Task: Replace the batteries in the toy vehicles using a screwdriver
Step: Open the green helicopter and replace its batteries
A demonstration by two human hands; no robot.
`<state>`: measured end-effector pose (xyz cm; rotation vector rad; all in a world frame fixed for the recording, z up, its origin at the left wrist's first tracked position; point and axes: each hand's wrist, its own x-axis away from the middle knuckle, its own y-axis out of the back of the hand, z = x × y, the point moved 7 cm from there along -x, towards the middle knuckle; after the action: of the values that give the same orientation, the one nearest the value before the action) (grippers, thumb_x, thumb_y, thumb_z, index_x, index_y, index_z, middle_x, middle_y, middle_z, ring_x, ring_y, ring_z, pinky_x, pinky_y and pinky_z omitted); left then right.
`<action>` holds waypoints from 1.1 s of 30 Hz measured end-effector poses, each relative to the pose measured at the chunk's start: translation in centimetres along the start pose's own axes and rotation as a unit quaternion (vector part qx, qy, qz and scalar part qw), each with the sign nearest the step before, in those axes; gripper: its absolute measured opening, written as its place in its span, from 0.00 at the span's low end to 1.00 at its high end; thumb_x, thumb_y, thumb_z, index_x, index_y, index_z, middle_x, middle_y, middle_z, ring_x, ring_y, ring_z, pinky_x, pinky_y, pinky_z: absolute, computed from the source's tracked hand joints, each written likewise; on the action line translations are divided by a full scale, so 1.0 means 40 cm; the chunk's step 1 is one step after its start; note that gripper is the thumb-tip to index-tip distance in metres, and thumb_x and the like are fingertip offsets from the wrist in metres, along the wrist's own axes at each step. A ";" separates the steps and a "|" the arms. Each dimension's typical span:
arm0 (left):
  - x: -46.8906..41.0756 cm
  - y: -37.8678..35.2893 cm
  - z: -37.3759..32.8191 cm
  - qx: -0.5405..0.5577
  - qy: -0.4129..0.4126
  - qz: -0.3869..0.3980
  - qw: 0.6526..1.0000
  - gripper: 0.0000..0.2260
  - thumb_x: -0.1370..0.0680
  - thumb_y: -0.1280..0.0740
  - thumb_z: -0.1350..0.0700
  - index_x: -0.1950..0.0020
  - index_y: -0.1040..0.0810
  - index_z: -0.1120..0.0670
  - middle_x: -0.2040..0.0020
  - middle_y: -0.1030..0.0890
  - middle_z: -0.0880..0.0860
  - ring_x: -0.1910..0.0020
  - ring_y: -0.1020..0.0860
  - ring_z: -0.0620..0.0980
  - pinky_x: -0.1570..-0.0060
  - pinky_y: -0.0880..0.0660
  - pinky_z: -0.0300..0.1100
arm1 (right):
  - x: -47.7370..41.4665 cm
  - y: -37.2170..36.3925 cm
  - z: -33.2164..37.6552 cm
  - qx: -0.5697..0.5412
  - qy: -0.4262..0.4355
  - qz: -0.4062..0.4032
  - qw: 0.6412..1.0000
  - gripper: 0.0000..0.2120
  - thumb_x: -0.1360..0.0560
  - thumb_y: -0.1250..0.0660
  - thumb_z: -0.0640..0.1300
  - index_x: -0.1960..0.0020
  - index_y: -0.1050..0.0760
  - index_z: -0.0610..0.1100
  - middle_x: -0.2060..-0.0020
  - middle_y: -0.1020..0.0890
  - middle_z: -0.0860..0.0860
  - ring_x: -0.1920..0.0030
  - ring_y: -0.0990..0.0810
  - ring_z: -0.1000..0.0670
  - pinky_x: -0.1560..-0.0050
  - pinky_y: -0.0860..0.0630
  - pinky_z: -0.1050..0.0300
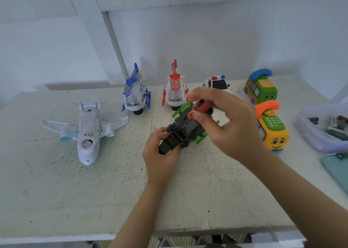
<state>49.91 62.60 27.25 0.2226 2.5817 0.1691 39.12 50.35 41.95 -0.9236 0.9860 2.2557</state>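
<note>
A dark green toy helicopter (185,129) with bright green skids lies upside down at the middle of the table, its black belly panel facing up. My left hand (160,157) grips its near end. My right hand (227,123) holds a screwdriver with a red and black handle (202,105) upright over the belly; the tip is hidden behind my thumb and the toy. A white toy airplane (87,133) lies belly up on the left.
At the back stand a blue helicopter (134,93), a red helicopter (175,89) and a police car (218,84). To the right are a green phone bus (262,89), a yellow phone bus (273,131), a clear box of small parts (320,133) and a teal tray (337,170).
</note>
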 end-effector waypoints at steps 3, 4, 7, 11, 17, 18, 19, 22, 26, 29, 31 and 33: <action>0.001 0.001 0.001 -0.005 -0.010 0.000 1.000 0.16 0.37 0.21 0.66 0.56 0.23 0.57 0.47 0.20 0.43 0.46 0.21 0.46 0.50 0.24 0.37 | -0.010 0.002 -0.016 -0.030 -0.030 0.025 0.999 0.19 0.28 0.30 0.32 0.39 0.24 0.44 0.54 0.18 0.50 0.53 0.19 0.53 0.48 0.21 0.57; 0.001 0.001 0.001 -0.004 -0.010 0.000 1.000 0.16 0.37 0.21 0.67 0.56 0.23 0.57 0.47 0.20 0.43 0.46 0.21 0.47 0.50 0.24 0.35 | -0.011 0.001 -0.018 -0.029 -0.032 0.032 0.999 0.19 0.28 0.30 0.32 0.38 0.24 0.44 0.55 0.18 0.50 0.53 0.19 0.52 0.48 0.21 0.56; 0.000 -0.001 0.001 -0.002 -0.009 0.000 1.000 0.15 0.37 0.21 0.67 0.56 0.23 0.58 0.47 0.20 0.44 0.46 0.21 0.47 0.50 0.24 0.35 | -0.012 0.002 -0.023 -0.030 -0.033 0.039 0.998 0.20 0.27 0.30 0.32 0.37 0.24 0.43 0.55 0.18 0.50 0.53 0.19 0.52 0.48 0.21 0.55; 0.000 0.001 -0.002 -0.010 -0.015 0.004 1.000 0.15 0.36 0.21 0.67 0.55 0.22 0.58 0.47 0.20 0.46 0.46 0.21 0.47 0.50 0.23 0.37 | -0.011 0.002 -0.030 -0.043 -0.041 0.035 0.998 0.20 0.27 0.31 0.31 0.37 0.25 0.42 0.54 0.18 0.49 0.51 0.19 0.50 0.46 0.21 0.54; 0.000 0.002 0.000 0.003 -0.011 -0.003 1.000 0.17 0.37 0.21 0.67 0.55 0.24 0.54 0.47 0.20 0.44 0.46 0.21 0.46 0.48 0.24 0.37 | -0.016 0.001 -0.025 -0.034 -0.046 0.045 0.997 0.19 0.25 0.33 0.37 0.35 0.26 0.45 0.49 0.19 0.48 0.49 0.20 0.54 0.44 0.23 0.62; 0.000 0.003 -0.002 0.003 -0.011 -0.004 1.000 0.18 0.36 0.21 0.66 0.55 0.24 0.53 0.47 0.20 0.44 0.47 0.21 0.46 0.49 0.23 0.37 | -0.018 0.008 -0.022 -0.026 -0.041 0.024 0.999 0.17 0.25 0.32 0.40 0.37 0.25 0.45 0.49 0.20 0.48 0.49 0.22 0.57 0.45 0.26 0.66; 0.001 0.004 -0.002 0.003 -0.013 -0.005 1.000 0.17 0.36 0.21 0.65 0.55 0.24 0.53 0.47 0.20 0.44 0.47 0.21 0.46 0.49 0.23 0.37 | -0.019 0.015 -0.020 -0.022 -0.038 0.000 0.999 0.16 0.26 0.32 0.42 0.38 0.23 0.46 0.51 0.21 0.47 0.51 0.23 0.60 0.46 0.28 0.69; 0.001 0.004 -0.001 0.004 -0.015 -0.008 1.000 0.16 0.36 0.22 0.62 0.55 0.24 0.52 0.47 0.20 0.44 0.46 0.21 0.47 0.50 0.23 0.37 | -0.018 0.026 -0.020 -0.010 -0.037 -0.047 0.998 0.14 0.26 0.32 0.42 0.41 0.21 0.44 0.58 0.20 0.46 0.56 0.23 0.60 0.50 0.31 0.72; 0.001 0.002 0.004 -0.006 -0.015 -0.007 1.000 0.18 0.37 0.21 0.67 0.55 0.24 0.55 0.47 0.21 0.43 0.46 0.21 0.45 0.49 0.23 0.38 | -0.013 0.025 -0.037 -0.050 -0.073 -0.047 0.995 0.16 0.25 0.33 0.35 0.37 0.27 0.42 0.56 0.18 0.51 0.53 0.20 0.59 0.47 0.28 0.72; 0.000 0.001 0.004 0.003 -0.016 -0.004 1.000 0.16 0.37 0.21 0.64 0.55 0.24 0.56 0.47 0.20 0.44 0.46 0.21 0.47 0.49 0.22 0.42 | -0.009 0.013 -0.038 -0.061 -0.078 -0.028 0.995 0.15 0.23 0.38 0.31 0.38 0.27 0.41 0.55 0.17 0.45 0.51 0.19 0.59 0.50 0.27 0.74; 0.000 0.000 0.001 0.006 -0.018 -0.003 1.000 0.15 0.37 0.22 0.61 0.56 0.24 0.56 0.47 0.20 0.44 0.46 0.21 0.47 0.50 0.22 0.42 | -0.009 0.012 -0.032 -0.056 -0.069 -0.031 0.996 0.15 0.23 0.38 0.33 0.39 0.27 0.44 0.52 0.18 0.48 0.49 0.22 0.65 0.49 0.29 0.76; 0.000 0.001 -0.003 0.008 -0.018 -0.003 1.000 0.14 0.36 0.23 0.59 0.56 0.24 0.55 0.47 0.20 0.43 0.47 0.21 0.46 0.51 0.23 0.38 | -0.014 0.019 -0.027 -0.042 -0.059 -0.051 0.996 0.11 0.23 0.36 0.41 0.41 0.26 0.48 0.50 0.21 0.56 0.45 0.25 0.66 0.44 0.32 0.74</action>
<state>49.85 62.62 27.34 0.2219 2.5479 0.1410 39.38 48.94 42.13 -0.8463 0.7802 2.2517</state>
